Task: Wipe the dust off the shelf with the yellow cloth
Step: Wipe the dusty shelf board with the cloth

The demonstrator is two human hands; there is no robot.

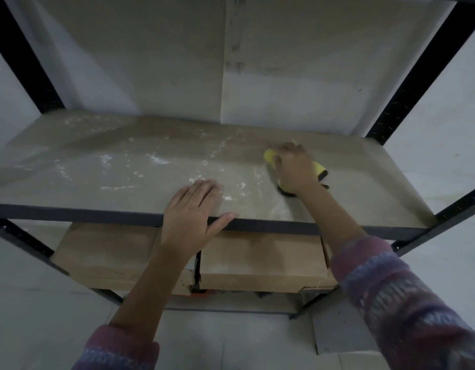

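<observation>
The shelf (97, 166) is a tan board in a black metal frame, streaked with white dust across its middle and left. My right hand (293, 169) presses down on the yellow cloth (270, 156) at the board's right half; the cloth has a black edge and pokes out on both sides of my fingers. My left hand (193, 212) lies flat on the front edge of the board, fingers spread, thumb hooked over the black front rail. It holds nothing.
Black uprights (418, 68) stand at the shelf's corners. Cardboard boxes (257, 260) sit on the lower level under the board. A pale wall is behind, and a tiled floor (231, 340) below.
</observation>
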